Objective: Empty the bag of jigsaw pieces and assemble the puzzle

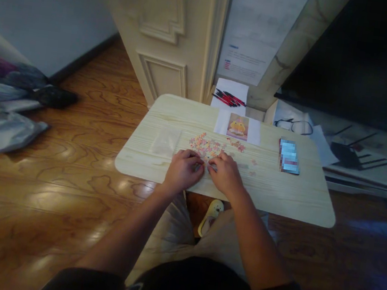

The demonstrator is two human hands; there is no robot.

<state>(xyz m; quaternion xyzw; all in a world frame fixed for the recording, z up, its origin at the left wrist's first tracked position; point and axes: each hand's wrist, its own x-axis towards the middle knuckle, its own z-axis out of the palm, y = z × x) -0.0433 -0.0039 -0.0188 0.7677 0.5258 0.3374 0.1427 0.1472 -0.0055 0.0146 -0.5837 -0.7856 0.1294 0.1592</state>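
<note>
Puzzle pieces [203, 143] lie in a loose heap on the tabletop [279, 194], just beyond the left hand [185, 168] and right hand [226, 172]. Such small bits probably want a light fingertip pinch and gentle pressure, the heap left undisturbed. Both hands curl inward, fingers narrowly bent, tips close together; whether either holds a piece, I cannot tell. Forearms slant inward.

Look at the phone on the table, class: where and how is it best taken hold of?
Probably by the two long edges of the phone, at mid-length, with the right hand coming from above on the near side. It lies flat, screen up, narrow across, its long edges running roughly front to back, and that hand is the nearer.
</note>
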